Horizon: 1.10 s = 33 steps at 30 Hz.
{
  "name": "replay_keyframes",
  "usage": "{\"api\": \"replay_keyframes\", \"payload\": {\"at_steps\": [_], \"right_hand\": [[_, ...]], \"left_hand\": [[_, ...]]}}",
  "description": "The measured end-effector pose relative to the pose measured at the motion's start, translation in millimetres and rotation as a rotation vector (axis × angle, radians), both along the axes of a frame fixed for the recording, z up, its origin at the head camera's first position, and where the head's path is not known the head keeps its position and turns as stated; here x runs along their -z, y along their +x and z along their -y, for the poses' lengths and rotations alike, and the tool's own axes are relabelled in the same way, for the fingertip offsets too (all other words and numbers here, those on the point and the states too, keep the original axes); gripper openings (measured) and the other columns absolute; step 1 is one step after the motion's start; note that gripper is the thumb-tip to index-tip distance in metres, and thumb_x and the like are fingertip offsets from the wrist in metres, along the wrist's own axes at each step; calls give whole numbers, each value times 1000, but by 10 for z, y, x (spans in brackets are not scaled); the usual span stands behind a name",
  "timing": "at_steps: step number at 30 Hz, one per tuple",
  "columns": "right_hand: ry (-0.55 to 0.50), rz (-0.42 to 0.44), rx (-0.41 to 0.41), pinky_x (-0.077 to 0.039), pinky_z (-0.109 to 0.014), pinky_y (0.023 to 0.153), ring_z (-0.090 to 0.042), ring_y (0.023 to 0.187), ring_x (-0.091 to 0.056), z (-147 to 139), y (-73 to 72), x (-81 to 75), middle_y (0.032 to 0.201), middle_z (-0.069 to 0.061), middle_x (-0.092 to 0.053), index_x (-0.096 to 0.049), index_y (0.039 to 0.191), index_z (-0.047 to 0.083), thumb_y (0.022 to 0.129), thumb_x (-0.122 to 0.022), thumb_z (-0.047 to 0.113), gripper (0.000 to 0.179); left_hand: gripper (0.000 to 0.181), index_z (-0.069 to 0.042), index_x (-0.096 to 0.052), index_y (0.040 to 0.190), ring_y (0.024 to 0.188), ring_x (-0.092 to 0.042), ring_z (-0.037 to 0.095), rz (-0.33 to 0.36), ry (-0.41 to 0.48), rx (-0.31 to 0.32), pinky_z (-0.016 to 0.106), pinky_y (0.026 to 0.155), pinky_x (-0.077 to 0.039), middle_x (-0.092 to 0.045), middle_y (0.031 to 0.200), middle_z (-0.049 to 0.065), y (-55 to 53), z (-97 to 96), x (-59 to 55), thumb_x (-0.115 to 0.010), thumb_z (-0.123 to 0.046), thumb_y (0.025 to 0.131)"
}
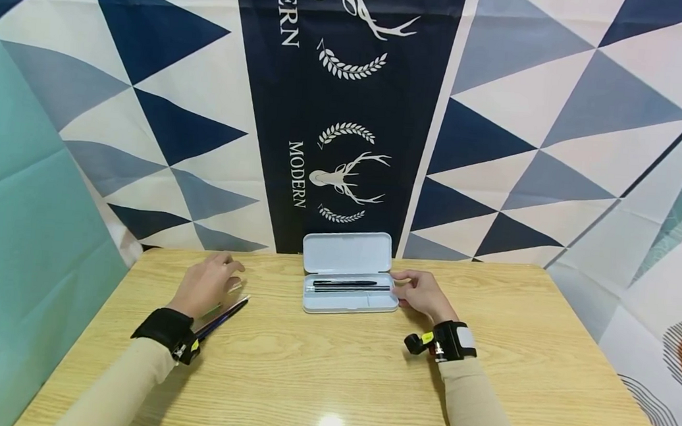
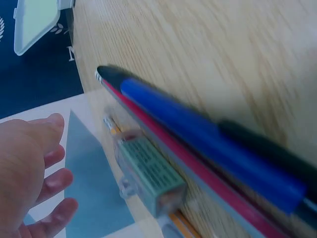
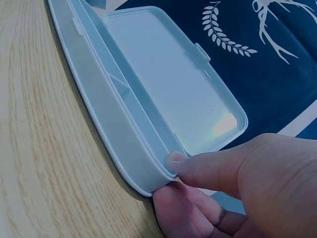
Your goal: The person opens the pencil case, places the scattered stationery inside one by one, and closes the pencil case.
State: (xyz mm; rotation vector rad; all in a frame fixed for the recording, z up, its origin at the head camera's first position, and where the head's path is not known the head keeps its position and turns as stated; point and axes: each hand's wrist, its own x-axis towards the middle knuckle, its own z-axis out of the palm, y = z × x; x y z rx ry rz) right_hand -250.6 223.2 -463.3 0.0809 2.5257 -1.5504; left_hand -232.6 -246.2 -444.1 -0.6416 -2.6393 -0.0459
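A pale blue pencil case (image 1: 351, 300) lies with its lid (image 1: 347, 253) raised at the back of the table. Inside it are dark pens or pencils (image 1: 344, 283). My right hand (image 1: 423, 294) pinches the case's right end, thumb (image 3: 190, 168) over the rim and fingers outside below. At the left my left hand (image 1: 205, 285) hovers with fingers loosely bent and nothing in them. Beside it, in the left wrist view, lie a blue pen (image 2: 198, 134) with black ends, a red pencil (image 2: 163, 134) and a small green-labelled block (image 2: 151, 171) in clear wrap.
The wooden table (image 1: 307, 362) ends at the back against a patterned cloth (image 1: 348, 108). A teal cloth (image 1: 13, 230) hangs along the left side. An orange stick (image 2: 185, 224) shows beyond the green-labelled block.
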Motion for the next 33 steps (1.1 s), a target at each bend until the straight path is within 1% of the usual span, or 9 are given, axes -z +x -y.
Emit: {"api": "replay_keyframes", "payload": {"at_steps": [5,11,15,21,28,31,33], "right_hand": [[-2,1,1,-57,-19,67,-12,72,-61,10,6,0,83,-3,-59,-68,150,-4,103,-75,3,48],[-2,-2,3,-58,-19,67,-11,72,-61,2,-9,3,82,-2,-59,-68,150,-4,103,-75,3,48],[-11,-2,2,-59,-19,68,-11,73,-62,1,-11,7,84,-3,-60,-67,150,-5,103,-74,2,48],[-7,1,11,-57,-19,67,-12,72,-60,2,-12,20,84,-3,-59,-68,150,-4,103,-75,3,47],[-4,1,10,-57,-19,66,-11,71,-61,4,-16,28,84,-3,-59,-68,150,-3,104,-75,3,47],[-5,2,10,-57,-19,66,-11,71,-61,5,-17,28,83,-2,-59,-68,150,-3,104,-75,3,47],[-6,2,10,-57,-19,66,-11,71,-61,5,-17,28,83,-2,-59,-68,150,-4,104,-75,3,47]], "left_hand": [[21,-9,-83,117,80,-67,23,1,10,3,32,59,-53,-70,101,10,31,108,-23,-88,-11,96],[21,-8,-83,117,81,-68,25,-2,14,-3,36,64,-57,-71,102,11,77,252,-42,-87,-9,96],[21,-7,-83,118,83,-69,27,29,22,-35,39,67,-59,-72,103,12,120,352,-42,-86,-9,97],[21,-6,-83,119,84,-68,25,82,41,-92,37,66,-57,-71,102,11,188,500,-31,-86,-8,98],[20,-6,-84,115,79,-68,24,64,57,-106,37,63,-55,-70,98,11,242,667,6,-87,-7,96],[20,-6,-83,116,80,-70,25,94,72,-107,38,64,-57,-72,100,12,248,715,11,-87,-9,97],[22,-6,-82,119,82,-72,26,149,100,-105,39,65,-58,-74,104,13,247,741,11,-85,-12,99]]}}
